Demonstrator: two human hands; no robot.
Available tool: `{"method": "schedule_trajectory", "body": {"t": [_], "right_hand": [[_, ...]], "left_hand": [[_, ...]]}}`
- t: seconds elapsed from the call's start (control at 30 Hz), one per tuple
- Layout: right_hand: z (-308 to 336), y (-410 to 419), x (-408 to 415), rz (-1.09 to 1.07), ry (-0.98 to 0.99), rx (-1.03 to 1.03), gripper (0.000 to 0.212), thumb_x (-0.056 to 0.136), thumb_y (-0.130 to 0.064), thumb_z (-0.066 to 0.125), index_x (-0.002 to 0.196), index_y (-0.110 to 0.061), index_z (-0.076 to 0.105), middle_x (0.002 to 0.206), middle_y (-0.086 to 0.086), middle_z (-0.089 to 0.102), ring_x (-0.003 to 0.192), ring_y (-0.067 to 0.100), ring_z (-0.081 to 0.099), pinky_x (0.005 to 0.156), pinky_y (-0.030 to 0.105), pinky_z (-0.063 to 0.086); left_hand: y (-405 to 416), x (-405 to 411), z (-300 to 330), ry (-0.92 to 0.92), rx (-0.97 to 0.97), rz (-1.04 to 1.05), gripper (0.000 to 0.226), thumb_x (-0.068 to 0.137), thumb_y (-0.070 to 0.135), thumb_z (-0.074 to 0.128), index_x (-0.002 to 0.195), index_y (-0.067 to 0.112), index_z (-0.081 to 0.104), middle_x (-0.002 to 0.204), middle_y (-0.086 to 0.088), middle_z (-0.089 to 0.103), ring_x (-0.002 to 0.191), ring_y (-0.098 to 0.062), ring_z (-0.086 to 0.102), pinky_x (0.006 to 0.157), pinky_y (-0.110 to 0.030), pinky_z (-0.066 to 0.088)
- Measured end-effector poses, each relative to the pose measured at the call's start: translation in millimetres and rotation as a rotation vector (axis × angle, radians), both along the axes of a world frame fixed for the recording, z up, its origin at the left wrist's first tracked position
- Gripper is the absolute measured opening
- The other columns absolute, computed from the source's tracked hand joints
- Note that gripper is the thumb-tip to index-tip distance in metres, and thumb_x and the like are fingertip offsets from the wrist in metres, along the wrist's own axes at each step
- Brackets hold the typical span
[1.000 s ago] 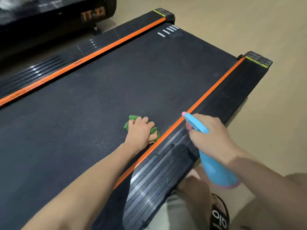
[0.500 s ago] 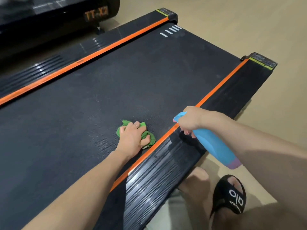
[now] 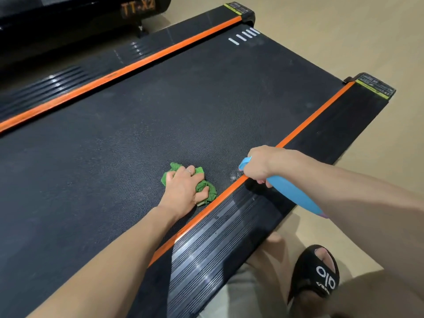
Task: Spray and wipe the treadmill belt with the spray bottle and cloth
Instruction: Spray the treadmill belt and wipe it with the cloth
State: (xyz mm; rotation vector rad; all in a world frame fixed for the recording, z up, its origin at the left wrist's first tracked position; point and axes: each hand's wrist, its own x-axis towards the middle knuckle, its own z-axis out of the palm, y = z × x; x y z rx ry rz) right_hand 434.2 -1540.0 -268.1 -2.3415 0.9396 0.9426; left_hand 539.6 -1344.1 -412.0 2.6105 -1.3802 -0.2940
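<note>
Since a second ago the right hand (image 3: 257, 165) is swinging the blue spray bottle (image 3: 291, 193) nozzle-first over the orange rail (image 3: 296, 137), fingers curling round its neck. Left hand (image 3: 183, 187) is shifting toward 9 o'clock, fingers bunching the green cloth (image 3: 206, 188) on the treadmill belt (image 3: 160, 106), just at 9 o'clock of the bottle. Black slipper (image 3: 319, 271) sitting on floor at 5 o'clock.

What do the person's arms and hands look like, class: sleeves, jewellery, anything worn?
Both forearms are bare, with no sleeves, watch or gloves in view. The left hand wears a thin silver-coloured ring on one finger. The right hand shows no jewellery.
</note>
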Motion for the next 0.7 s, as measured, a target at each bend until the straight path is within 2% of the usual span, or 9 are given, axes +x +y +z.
{"method": "schedule_trajectory", "body": {"t": [0.07,0.17,0.23,0.3,0.43,0.5,0.6,0.7], "right_hand": [[-1,5,-2,-0.024,0.006,0.091,0.024,0.098,-0.014,0.05,0.111,0.003,0.061,0.086,0.018,0.068,0.061,0.027,0.06,0.06,0.03,0.051],[0,15,-4,0.004,0.008,0.118,0.027,0.094,-0.013,0.048,0.104,0.004,0.066,0.086,0.018,0.075,0.062,0.027,0.063,0.064,0.03,0.053],[3,18,-6,0.025,0.001,0.078,0.024,0.094,-0.018,0.047,0.095,-0.004,0.067,0.09,0.016,0.08,0.062,0.023,0.065,0.067,0.027,0.052],[3,14,-11,-0.009,-0.035,0.04,0.021,0.096,-0.023,0.049,0.1,-0.008,0.063,0.091,0.012,0.081,0.067,0.022,0.066,0.071,0.028,0.051],[1,2,-19,-0.116,-0.085,-0.012,0.01,0.094,-0.024,0.05,0.101,-0.017,0.053,0.091,0.003,0.078,0.069,0.023,0.074,0.066,0.026,0.049],[1,-1,-24,-0.12,-0.094,-0.076,0.012,0.092,-0.024,0.05,0.102,-0.017,0.054,0.089,0.004,0.078,0.074,0.022,0.075,0.07,0.028,0.049],[-2,-4,-35,-0.178,-0.158,-0.132,0.01,0.091,-0.023,0.05,0.099,-0.017,0.052,0.08,0.003,0.072,0.075,0.021,0.071,0.066,0.028,0.043],[-2,-10,-41,-0.286,-0.25,-0.119,0.018,0.09,-0.024,0.051,0.106,-0.018,0.056,0.083,0.005,0.075,0.076,0.02,0.073,0.074,0.03,0.046]], "left_hand": [[0,1,-2,-0.002,0.018,-0.001,0.024,0.085,0.052,0.035,0.078,0.029,0.04,0.082,0.004,0.034,0.081,-0.019,0.037,0.089,-0.043,0.033],[-1,1,-4,-0.014,0.031,0.01,0.021,0.089,0.045,0.049,0.079,0.029,0.041,0.083,0.003,0.036,0.082,-0.02,0.038,0.09,-0.044,0.033],[-1,1,-3,-0.01,0.032,0.008,0.021,0.09,0.044,0.05,0.079,0.028,0.041,0.084,0.003,0.036,0.083,-0.02,0.038,0.089,-0.043,0.033],[-1,0,-2,-0.007,0.021,0.002,0.02,0.09,0.043,0.05,0.078,0.028,0.042,0.083,0.004,0.036,0.083,-0.02,0.038,0.089,-0.043,0.033],[-1,0,0,-0.017,0.036,0.008,0.018,0.089,0.04,0.05,0.078,0.028,0.042,0.082,0.004,0.035,0.082,-0.019,0.038,0.089,-0.045,0.035],[-2,-1,-1,-0.021,0.018,0.008,0.018,0.089,0.039,0.051,0.077,0.028,0.042,0.081,0.004,0.035,0.081,-0.019,0.038,0.088,-0.046,0.036],[-2,-1,-1,-0.035,0.011,0.01,0.017,0.088,0.038,0.051,0.078,0.026,0.045,0.082,0.004,0.037,0.081,-0.02,0.039,0.087,-0.045,0.036],[-3,-3,0,-0.072,0.021,0.008,0.02,0.089,0.042,0.052,0.084,0.022,0.053,0.085,0.003,0.038,0.084,-0.021,0.042,0.086,-0.045,0.037]]}}
